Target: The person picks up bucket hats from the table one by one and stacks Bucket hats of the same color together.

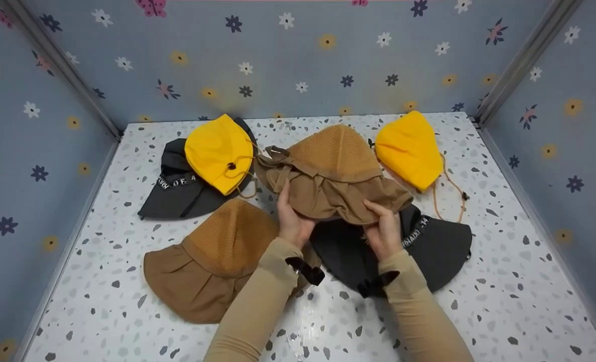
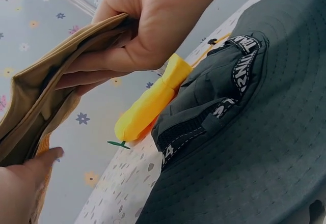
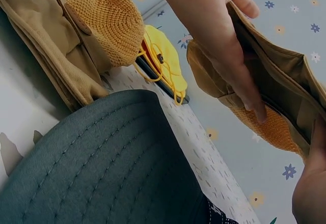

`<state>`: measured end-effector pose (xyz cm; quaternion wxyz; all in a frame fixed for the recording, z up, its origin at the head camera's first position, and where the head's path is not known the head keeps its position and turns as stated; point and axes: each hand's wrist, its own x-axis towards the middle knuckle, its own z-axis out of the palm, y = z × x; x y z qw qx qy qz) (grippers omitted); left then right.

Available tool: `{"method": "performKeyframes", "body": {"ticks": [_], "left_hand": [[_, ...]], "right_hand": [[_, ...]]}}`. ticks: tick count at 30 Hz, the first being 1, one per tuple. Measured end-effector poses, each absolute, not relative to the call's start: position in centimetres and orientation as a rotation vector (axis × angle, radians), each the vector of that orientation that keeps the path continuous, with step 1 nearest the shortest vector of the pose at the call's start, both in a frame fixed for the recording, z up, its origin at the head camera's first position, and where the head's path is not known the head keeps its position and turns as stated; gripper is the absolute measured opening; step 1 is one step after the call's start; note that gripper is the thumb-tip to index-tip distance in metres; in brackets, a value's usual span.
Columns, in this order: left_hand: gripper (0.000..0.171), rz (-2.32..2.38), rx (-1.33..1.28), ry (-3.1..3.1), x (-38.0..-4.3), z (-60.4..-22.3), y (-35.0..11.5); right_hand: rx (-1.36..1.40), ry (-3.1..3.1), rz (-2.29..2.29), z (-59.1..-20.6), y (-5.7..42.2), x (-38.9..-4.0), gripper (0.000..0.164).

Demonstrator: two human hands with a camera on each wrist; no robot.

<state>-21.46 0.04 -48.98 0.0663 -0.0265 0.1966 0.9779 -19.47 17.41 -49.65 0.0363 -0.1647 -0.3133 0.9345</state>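
A brown sun hat with a woven tan crown and a ruffled cloth brim is held up at the middle of the head view. My left hand grips the brim's near left part, thumb on top. Farther right along that same brim, my right hand pinches it between thumb and fingers. Both wrist views look into the folded cloth brim, with fingers tucked inside it. Beneath the right hand lies a dark grey wide-brimmed hat with a lettered band, partly covered by the hands and held hat.
A second brown woven hat lies at the front left, partly behind the left forearm. At the back left, a yellow hat with a cord rests on another dark hat. Another yellow hat lies back right. Flowered walls enclose the speckled table.
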Motion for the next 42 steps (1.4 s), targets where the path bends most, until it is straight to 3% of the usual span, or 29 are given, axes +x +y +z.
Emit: {"method": "performKeyframes", "body": {"ticks": [17, 28, 42], "left_hand": [[0.045, 2.968, -0.284, 0.511, -21.5, -49.2, -0.9], [0.048, 3.003, -0.392, 0.512, -22.0, -49.0, -2.2], [0.047, 3.013, -0.366, 0.583, -22.4, -48.5, -3.7]], "right_hand": [[-0.532, -1.005, 2.859, -50.2, 17.9, -19.2, 0.05], [-0.511, -0.946, 2.85, -50.2, 17.9, -19.3, 0.05], [-0.462, -0.892, 2.817, -50.0, 17.9, -19.7, 0.049]]}}
